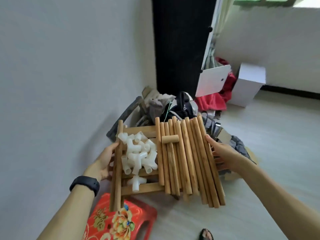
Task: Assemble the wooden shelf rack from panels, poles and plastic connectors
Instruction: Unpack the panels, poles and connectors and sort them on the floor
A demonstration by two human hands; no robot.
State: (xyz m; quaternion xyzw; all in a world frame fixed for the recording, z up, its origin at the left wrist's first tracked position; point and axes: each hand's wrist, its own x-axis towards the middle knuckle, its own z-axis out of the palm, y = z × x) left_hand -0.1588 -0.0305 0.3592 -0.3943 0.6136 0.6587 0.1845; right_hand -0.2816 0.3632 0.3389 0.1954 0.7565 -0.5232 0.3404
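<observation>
At centre frame, above the red stool, you hold the stiff slatted panels tray-like, left hand and right hand each clasping a side edge; the light, smooth poles and white connectors lying loose on top would probably roll if tilted.

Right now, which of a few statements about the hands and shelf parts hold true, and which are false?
1. The left hand and right hand hold the wooden panels by the sides. True.
2. The white connectors lie on the floor. False: they are piled on the panels, left of the long poles.
3. A short pole lies crosswise on the long poles. True.
4. The red stool sits on top of the poles. False: it stands below the stack.
</observation>
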